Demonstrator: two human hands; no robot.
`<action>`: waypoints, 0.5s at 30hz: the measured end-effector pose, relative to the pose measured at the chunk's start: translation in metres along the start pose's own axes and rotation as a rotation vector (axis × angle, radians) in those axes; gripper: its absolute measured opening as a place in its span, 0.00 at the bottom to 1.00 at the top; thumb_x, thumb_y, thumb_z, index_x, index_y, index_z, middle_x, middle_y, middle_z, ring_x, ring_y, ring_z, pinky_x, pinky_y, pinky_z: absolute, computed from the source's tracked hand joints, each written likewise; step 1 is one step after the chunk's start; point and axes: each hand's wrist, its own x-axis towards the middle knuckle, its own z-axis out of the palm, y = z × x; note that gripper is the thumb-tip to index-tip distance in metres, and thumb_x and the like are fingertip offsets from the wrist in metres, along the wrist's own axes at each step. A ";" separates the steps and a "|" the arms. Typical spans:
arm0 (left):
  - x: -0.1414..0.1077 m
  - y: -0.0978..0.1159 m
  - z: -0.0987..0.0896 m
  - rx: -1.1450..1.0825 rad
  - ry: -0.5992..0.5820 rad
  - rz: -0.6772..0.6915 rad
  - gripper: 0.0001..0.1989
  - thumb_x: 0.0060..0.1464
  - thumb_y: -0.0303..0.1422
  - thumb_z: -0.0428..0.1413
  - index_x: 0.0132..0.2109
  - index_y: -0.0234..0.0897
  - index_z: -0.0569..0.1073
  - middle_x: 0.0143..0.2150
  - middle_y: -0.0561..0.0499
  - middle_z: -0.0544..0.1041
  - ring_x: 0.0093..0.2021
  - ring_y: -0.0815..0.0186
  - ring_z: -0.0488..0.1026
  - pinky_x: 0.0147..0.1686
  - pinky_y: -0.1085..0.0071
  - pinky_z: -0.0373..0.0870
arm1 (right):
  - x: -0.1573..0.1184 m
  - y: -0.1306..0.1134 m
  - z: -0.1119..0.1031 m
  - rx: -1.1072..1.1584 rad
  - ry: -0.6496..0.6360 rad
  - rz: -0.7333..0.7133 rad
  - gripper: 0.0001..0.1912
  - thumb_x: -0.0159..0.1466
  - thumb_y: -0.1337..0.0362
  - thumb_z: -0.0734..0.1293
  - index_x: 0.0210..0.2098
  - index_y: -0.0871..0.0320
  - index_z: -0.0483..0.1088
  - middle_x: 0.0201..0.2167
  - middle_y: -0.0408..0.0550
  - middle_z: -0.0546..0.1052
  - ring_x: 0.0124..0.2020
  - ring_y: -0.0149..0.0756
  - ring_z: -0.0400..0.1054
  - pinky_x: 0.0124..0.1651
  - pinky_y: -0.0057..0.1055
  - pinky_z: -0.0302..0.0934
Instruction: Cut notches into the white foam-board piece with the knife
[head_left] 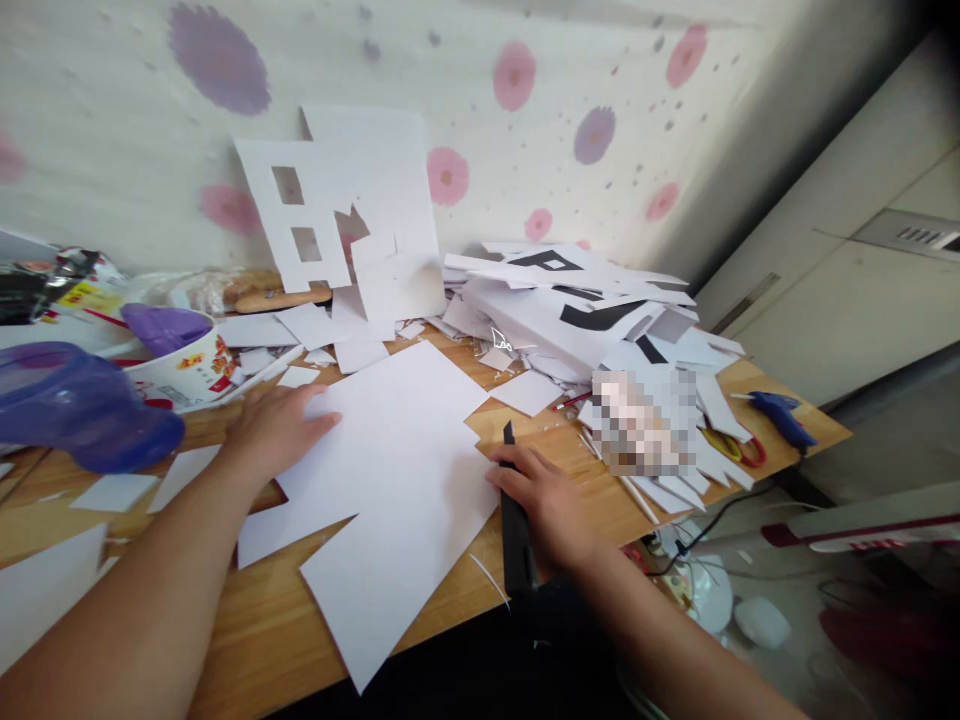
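A large white board (397,440), angular with a notch cut in its near side, lies across the table and juts past the front edge. My left hand (279,432) is at its left edge, thumb and finger resting over the top; the other fingertips are hidden. In my right hand (541,500) is a black utility knife (517,545), its slanted tip pointing away from me, just beside the board's right edge. A thin white strip (490,582) lies near the knife.
Behind stands a white panel (390,170) with cut-out openings. White offcuts (570,320) are heaped at the back right. Scissors (739,447) and a blue glue gun (784,415) lie on the right. A paper tub (184,370) and purple-blue plastic vessel (112,420) stand left.
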 end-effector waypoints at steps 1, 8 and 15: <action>0.000 -0.001 0.000 0.004 0.010 0.013 0.30 0.58 0.49 0.48 0.61 0.37 0.68 0.60 0.37 0.69 0.62 0.42 0.61 0.58 0.50 0.59 | 0.000 0.000 0.000 0.003 0.000 -0.004 0.10 0.69 0.68 0.61 0.45 0.55 0.74 0.52 0.49 0.74 0.50 0.41 0.69 0.51 0.36 0.66; 0.009 -0.013 0.007 -0.028 0.106 0.009 0.28 0.58 0.47 0.46 0.58 0.35 0.70 0.58 0.43 0.73 0.57 0.49 0.68 0.56 0.57 0.63 | 0.000 0.003 0.001 0.090 0.024 0.004 0.09 0.68 0.68 0.61 0.44 0.55 0.73 0.50 0.50 0.74 0.48 0.40 0.70 0.50 0.36 0.67; 0.006 -0.003 -0.003 -0.088 0.190 -0.147 0.28 0.57 0.50 0.42 0.56 0.41 0.70 0.58 0.51 0.74 0.50 0.52 0.73 0.50 0.58 0.70 | 0.003 0.004 -0.002 0.213 0.102 0.003 0.08 0.67 0.66 0.62 0.42 0.55 0.72 0.48 0.50 0.75 0.46 0.38 0.71 0.48 0.33 0.68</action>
